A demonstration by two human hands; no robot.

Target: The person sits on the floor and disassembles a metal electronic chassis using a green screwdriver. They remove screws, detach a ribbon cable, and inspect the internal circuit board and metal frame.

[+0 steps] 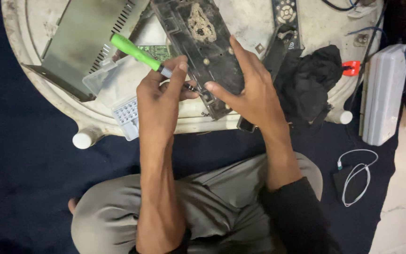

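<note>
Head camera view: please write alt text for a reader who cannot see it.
The left hand holds a green-handled screwdriver against a dirty black plastic panel, steadied by the right hand, over a worn round white table. A grey metal cover and crumpled black cloth lie nearby.

Dim indoor light from above, brightest at twelve o'clock, dark murky floor at nine o'clock, soft grainy focus, faint motion blur.
</note>
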